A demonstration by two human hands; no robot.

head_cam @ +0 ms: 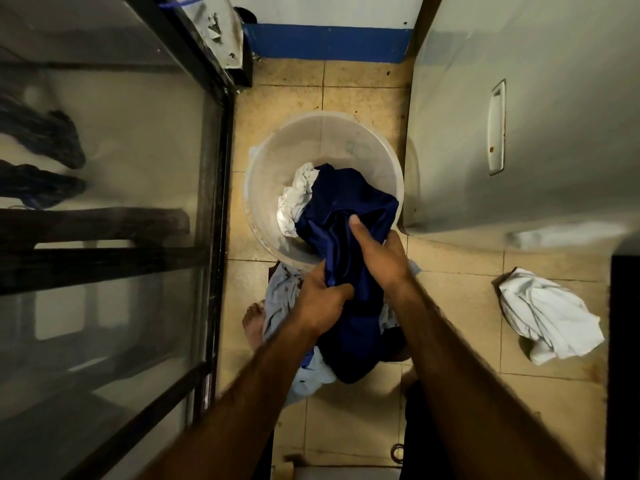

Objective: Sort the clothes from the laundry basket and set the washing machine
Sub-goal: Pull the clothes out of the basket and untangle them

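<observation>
A round translucent white laundry basket (363, 140) stands on the tiled floor. A dark blue garment (343, 206) hangs half out of it over the near rim, beside a crumpled white cloth (298, 195) inside. My left hand (320, 299) grips a fold of the blue garment just below the rim. My right hand (377, 254) holds the same garment higher up, thumb pointing into the basket. Pale blue clothes (280, 299) lie on the floor under my hands.
A grey appliance (519, 116) stands close on the right of the basket. A glass-fronted cabinet with a black frame (214, 168) fills the left. A white garment (550, 317) lies on the floor at right. A bare foot (254, 320) shows beside the pale clothes.
</observation>
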